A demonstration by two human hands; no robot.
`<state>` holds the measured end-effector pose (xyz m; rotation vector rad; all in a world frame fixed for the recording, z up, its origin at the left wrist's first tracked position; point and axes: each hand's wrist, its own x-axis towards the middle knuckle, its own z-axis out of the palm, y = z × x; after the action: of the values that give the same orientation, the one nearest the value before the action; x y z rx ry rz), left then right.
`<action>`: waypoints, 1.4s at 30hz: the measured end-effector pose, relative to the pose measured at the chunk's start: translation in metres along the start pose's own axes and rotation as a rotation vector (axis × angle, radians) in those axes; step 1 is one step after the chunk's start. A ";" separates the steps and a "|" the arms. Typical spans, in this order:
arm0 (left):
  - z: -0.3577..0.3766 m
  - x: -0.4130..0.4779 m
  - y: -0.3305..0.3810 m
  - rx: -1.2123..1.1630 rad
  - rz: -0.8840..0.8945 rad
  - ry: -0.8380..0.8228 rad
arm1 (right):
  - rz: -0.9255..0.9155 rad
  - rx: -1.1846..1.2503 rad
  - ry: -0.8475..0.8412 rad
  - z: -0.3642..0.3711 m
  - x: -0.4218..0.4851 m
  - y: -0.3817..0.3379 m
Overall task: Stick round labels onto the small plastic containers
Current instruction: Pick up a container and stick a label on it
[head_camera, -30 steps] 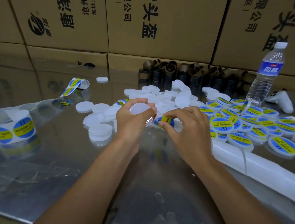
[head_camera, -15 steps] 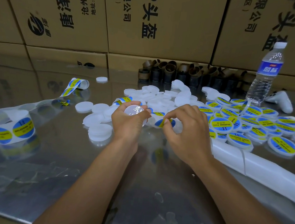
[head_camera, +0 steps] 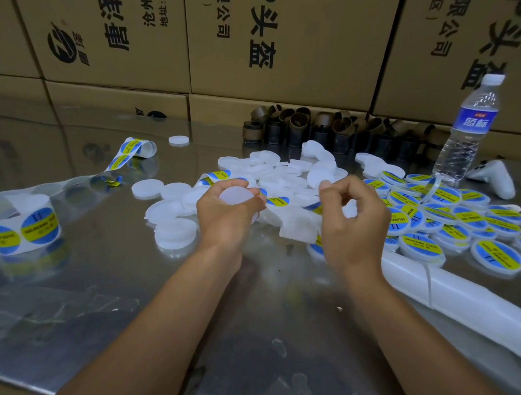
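The left hand (head_camera: 225,219) grips a blank white plastic container (head_camera: 237,196) by its rim, fingers curled close round the edge and its flat face turned up, bare of any sticker. Just to the right of that grip, and apart from it, the right hand (head_camera: 352,227) is raised with its fingers curled tight; thumb and fingertip seem to pinch a round label (head_camera: 312,206), seen edge-on as a blurred blue and yellow sliver, so the hold is narrow. Between and just behind the two hands lies a label strip (head_camera: 276,200). Beyond it is a heap of unlabelled containers (head_camera: 286,174), with more of them just left of the left hand. Right of the right hand spread the labelled containers (head_camera: 458,227), with a water bottle (head_camera: 467,127) behind them. Far off to the left stands the label roll (head_camera: 14,229) on the shiny table (head_camera: 85,308). The step in hand looks like carrying a peeled label to the held container. The next move calls for centring it over the face, laying it flat and pressing it smooth without creases.
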<state>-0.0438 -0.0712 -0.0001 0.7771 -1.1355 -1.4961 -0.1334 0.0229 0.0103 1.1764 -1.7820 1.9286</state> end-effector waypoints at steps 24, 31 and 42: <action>0.007 -0.004 0.011 -0.313 -0.278 -0.397 | 0.705 0.767 -0.474 0.001 0.002 -0.005; 0.006 -0.003 0.010 -0.366 -0.305 -0.481 | 0.648 0.535 -0.488 0.003 -0.002 -0.007; 0.009 -0.002 0.007 -0.360 -0.249 -0.483 | 0.646 0.424 -0.307 0.007 -0.002 -0.004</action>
<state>-0.0490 -0.0672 0.0095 0.3206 -1.0905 -2.1022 -0.1274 0.0182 0.0112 1.1584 -2.1767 2.7236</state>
